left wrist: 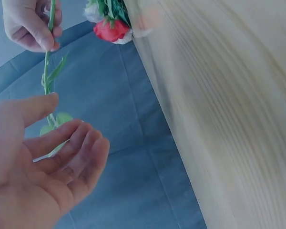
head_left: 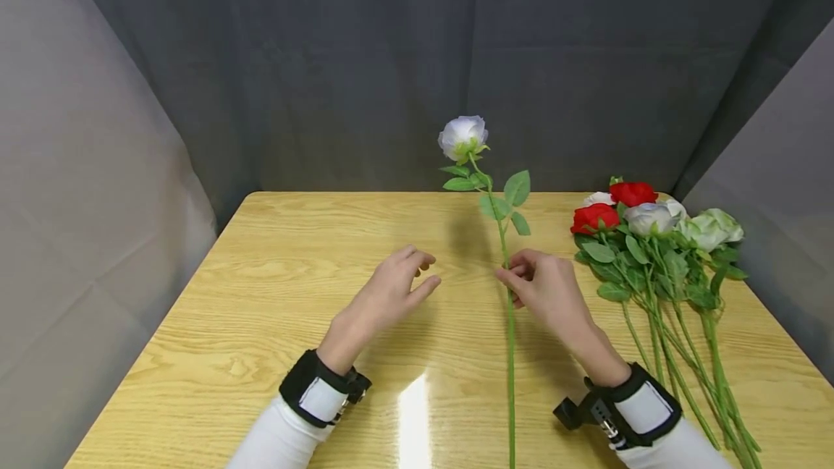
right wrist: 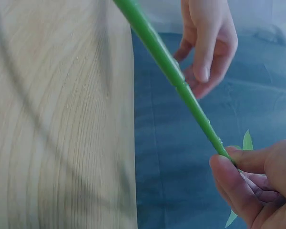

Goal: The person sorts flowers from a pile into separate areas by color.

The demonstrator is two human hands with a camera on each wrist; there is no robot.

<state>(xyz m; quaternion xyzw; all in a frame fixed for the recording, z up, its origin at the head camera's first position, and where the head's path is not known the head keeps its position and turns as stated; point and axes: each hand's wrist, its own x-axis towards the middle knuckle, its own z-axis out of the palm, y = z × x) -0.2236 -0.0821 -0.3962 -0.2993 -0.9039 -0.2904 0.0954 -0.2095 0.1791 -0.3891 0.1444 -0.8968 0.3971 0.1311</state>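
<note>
My right hand [head_left: 521, 277] pinches the green stem [head_left: 509, 324] of a pale lilac rose [head_left: 463, 137] and holds it upright above the wooden table [head_left: 260, 295]. In the right wrist view the stem [right wrist: 167, 62] runs diagonally into my right hand [right wrist: 238, 164], between thumb and fingers. My left hand [head_left: 407, 277] hovers a little to the left of the stem with relaxed fingers and holds nothing. In the left wrist view my left hand [left wrist: 52, 152] shows an empty palm, and the right hand [left wrist: 35, 28] grips the stem [left wrist: 47, 62] beyond it.
A bunch of red, white and pale green roses [head_left: 651, 219] lies on the right side of the table, stems [head_left: 684, 368] toward me. Grey cloth walls [head_left: 391, 56] stand behind and at both sides. Bare tabletop lies at the left.
</note>
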